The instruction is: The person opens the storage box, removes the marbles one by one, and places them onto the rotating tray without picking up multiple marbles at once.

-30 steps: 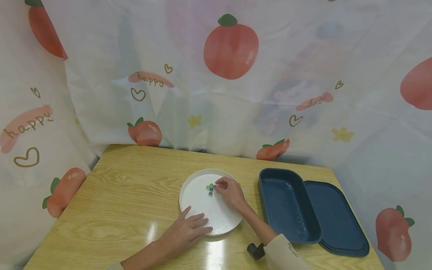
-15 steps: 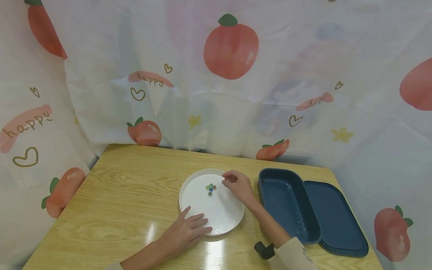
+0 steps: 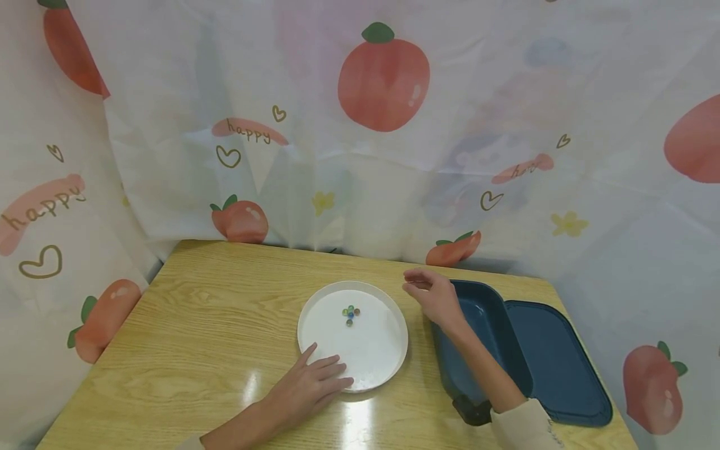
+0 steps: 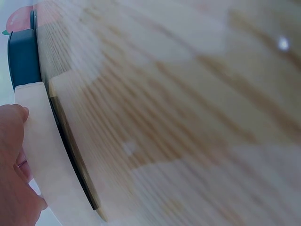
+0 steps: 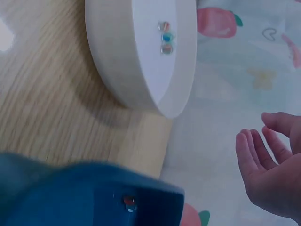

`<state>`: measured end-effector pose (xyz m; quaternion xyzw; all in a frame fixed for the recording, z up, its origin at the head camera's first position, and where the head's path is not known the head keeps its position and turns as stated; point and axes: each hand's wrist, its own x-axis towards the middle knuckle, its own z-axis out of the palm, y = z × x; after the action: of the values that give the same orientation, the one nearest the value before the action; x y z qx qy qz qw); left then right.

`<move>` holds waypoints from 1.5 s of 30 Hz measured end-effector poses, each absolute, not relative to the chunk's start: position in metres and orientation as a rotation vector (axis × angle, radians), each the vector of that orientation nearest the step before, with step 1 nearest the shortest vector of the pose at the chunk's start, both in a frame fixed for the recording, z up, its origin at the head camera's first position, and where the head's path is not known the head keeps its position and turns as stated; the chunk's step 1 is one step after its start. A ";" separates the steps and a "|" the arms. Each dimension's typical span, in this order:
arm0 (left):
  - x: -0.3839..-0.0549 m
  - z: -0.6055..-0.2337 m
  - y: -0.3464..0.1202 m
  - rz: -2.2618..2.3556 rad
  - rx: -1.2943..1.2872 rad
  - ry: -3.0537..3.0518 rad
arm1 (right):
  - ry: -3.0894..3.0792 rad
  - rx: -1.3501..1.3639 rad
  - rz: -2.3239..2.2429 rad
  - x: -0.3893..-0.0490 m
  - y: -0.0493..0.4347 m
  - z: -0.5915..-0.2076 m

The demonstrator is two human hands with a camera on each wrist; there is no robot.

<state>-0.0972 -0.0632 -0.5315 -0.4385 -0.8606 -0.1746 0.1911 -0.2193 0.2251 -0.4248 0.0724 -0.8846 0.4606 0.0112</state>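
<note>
Several small glass marbles (image 3: 351,315), green, yellowish, blue and brown, sit grouped on the white round tray (image 3: 360,369). The fingers of my left hand (image 3: 306,382) lie spread over the tray's near-left rim; in the left wrist view, fingertips touch the pale side wall (image 4: 44,141). My right hand (image 3: 432,295) hovers over the far-left end of the dark blue box (image 3: 489,312), right of the tray. Its fingers are loosely bent, and the right wrist view shows nothing between thumb (image 5: 277,121) and fingertips. A small shiny reddish thing (image 5: 129,202) shows inside the box there.
A flat dark blue lid (image 3: 562,362) lies right of the box, its left edge beside the box wall. The wooden table (image 3: 225,312) ends at a fruit-print curtain (image 3: 315,156) behind and at both sides. A black wrist device (image 3: 472,410) overlaps the box's near corner.
My right hand has moved from the marbles up and rightward to the box, leaving a brown marble at the group's right side. My left hand has stayed at the tray rim.
</note>
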 end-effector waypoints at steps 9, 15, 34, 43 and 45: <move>-0.096 -0.532 -0.063 -0.493 -1.231 -2.417 | -2.737 0.177 1.449 -0.230 0.263 -0.424; -0.096 -0.532 -0.062 -0.472 -1.234 -2.422 | -2.809 0.109 1.362 -0.234 0.282 -0.431; -0.097 -0.534 -0.062 -0.479 -1.225 -2.440 | -3.086 0.079 1.099 -0.248 0.303 -0.453; -0.098 -0.535 -0.062 -0.483 -1.227 -2.440 | -3.153 0.107 1.012 -0.254 0.306 -0.463; -0.098 -0.536 -0.063 -0.480 -1.228 -2.441 | -3.172 0.097 0.973 -0.256 0.306 -0.466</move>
<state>-0.0977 -0.0626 -0.5356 -0.4353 -0.8650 -0.1703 0.1827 -0.2555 0.3061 -0.4660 0.0291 -0.9518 0.2921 -0.0885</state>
